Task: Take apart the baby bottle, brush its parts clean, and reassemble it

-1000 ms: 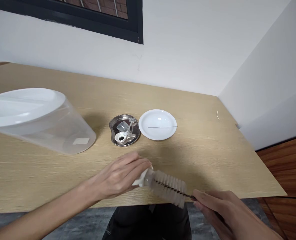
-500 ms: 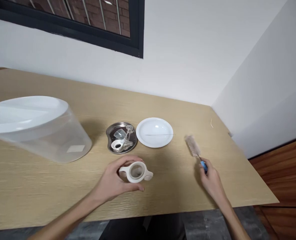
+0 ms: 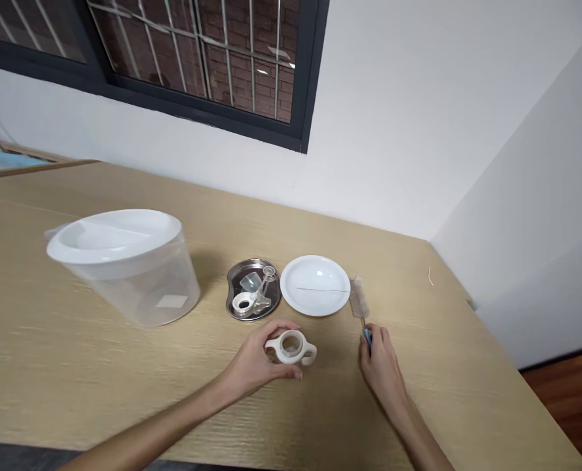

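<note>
My left hand (image 3: 258, 363) is closed around a two-handled baby bottle (image 3: 275, 353), whose open round mouth faces up between white handles. The bottle's lower body is hidden. To its right my right hand (image 3: 380, 363) grips the blue handle of a bottle brush (image 3: 359, 299). The brush's pale bristles lie beside the right rim of a white plate (image 3: 315, 307). Across that plate rests a thin straight wire-like rod (image 3: 320, 290). Just beyond my left hand stands a kidney-shaped metal tray (image 3: 236, 269) with a white ring cap (image 3: 243, 302), a clear cup-like cover (image 3: 250, 282) and other small clear parts.
A large translucent container with a white lid (image 3: 118, 239) stands on the left of the wooden table (image 3: 99, 379). A short white strip (image 3: 431, 277) lies near the right edge. Walls and a barred window (image 3: 197, 59) border the back.
The brush has come out of the bottle and moved to the table beside the plate. The bottle has turned mouth up in my left hand. The camera view has tilted upward.
</note>
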### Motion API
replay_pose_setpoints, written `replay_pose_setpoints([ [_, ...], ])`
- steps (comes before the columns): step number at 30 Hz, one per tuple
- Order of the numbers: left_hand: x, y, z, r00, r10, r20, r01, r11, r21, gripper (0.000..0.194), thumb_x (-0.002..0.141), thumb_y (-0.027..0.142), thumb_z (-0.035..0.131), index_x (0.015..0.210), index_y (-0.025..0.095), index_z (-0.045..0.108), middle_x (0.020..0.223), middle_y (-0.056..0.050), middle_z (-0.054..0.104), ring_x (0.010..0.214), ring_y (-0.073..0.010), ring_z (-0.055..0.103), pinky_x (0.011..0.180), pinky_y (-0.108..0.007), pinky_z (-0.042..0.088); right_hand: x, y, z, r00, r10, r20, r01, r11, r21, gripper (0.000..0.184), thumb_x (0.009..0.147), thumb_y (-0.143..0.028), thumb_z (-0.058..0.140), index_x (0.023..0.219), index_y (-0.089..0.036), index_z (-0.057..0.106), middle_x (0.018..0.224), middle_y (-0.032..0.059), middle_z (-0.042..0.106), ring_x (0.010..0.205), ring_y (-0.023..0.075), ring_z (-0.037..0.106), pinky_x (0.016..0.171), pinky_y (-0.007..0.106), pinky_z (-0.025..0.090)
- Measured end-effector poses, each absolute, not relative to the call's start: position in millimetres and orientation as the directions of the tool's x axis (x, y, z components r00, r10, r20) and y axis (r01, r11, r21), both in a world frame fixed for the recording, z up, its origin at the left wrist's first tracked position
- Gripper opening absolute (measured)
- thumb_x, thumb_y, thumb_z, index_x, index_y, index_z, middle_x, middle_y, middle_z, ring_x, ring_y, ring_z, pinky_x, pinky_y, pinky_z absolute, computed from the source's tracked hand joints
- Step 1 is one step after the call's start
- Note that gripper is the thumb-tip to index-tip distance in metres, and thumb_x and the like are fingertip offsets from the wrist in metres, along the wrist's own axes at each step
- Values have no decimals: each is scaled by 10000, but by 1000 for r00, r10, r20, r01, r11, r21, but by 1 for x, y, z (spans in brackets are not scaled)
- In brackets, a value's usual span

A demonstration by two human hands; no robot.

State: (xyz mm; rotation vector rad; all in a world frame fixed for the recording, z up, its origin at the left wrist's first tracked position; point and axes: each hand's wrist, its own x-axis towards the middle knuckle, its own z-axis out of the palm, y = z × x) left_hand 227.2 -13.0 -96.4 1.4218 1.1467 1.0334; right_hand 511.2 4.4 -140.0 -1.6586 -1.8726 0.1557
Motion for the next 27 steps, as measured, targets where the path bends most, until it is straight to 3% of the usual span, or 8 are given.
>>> replay_pose_setpoints([
  [9,227,-10,-98,195,977,90,188,-127,974,720,527,358,945,1135,205,590,1126,-72,691,1044,-275,666,834,-359,564,542,-22,-129,35,921,389,892,147,-428,438,984,-518,422,1190,-146,528,1118,145,573,1096,300,546,962,459,447],
  [19,191,-21,-85,182,952,245,343,-295,892,779,517,411,947,1190,219,603,1222,-99,635,1079,-293,607,967,-451,519,605,-26,-128,212,900,380,868,4,-496,665,884,-729,451,1094,-126,639,972,136,635,824,269,563,790,440,470],
  [23,174,-21,-79,219,938,268,354,-333,874,769,573,428,925,1220,211,572,1211,-108,646,1124,-311,595,1017,-485,480,596,-19,-119,222,910,351,847,-1,-532,634,881,-729,453,1014,-143,657,906,120,660,818,267,570,771,420,456],
  [27,189,-15,-85,289,934,210,279,-292,915,855,618,352,906,1355,235,487,1403,-125,549,1284,-327,528,1110,-493,415,571,-11,-108,254,898,360,814,2,-580,594,882,-706,453,970,-156,661,892,110,662,817,256,562,759,391,446],
])
